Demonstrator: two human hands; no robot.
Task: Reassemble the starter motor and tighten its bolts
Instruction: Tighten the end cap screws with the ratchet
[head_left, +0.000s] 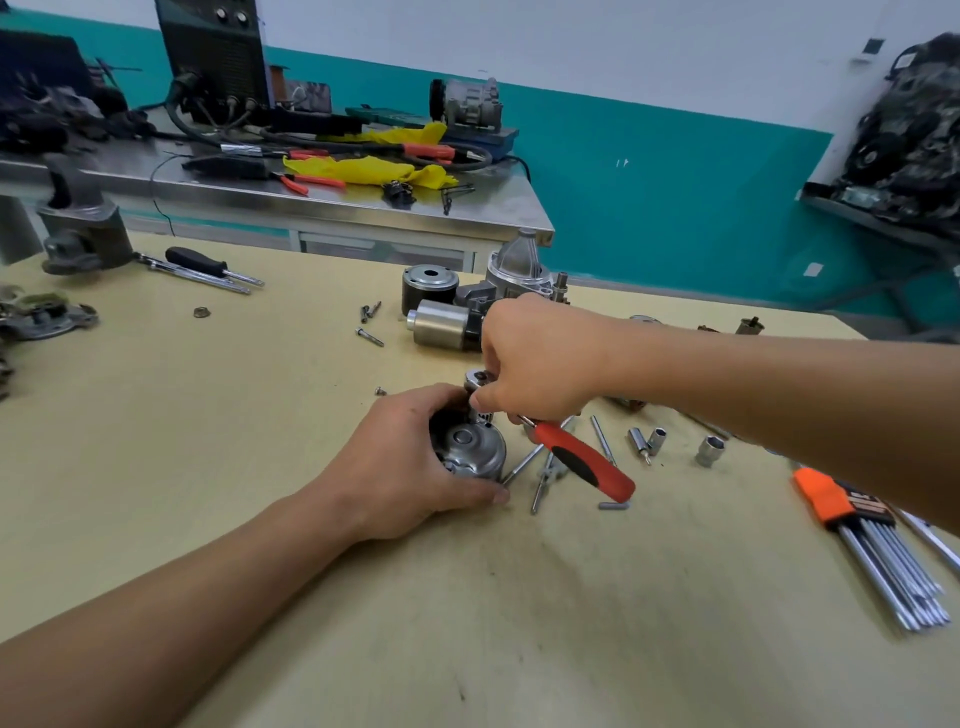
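Starter motor end housing (475, 449) sat about mid-worktop (260, 467), left hand (410, 457) wrapped round it, thumb along the near side. Right hand (540, 358) was curled over the head of the red-handled ratchet (582, 462).

Risks, as judged:
- Only a hand braced the housing, so torque could spin it.
- A tilted socket could slip off the bolt.
- The swinging handle could scatter the long bolts (543, 480) beside it.

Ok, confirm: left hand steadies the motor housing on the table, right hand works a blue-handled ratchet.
No: the ratchet has a red and black handle, not blue, per the head view. Left hand on motor housing, right hand on ratchet: correct.
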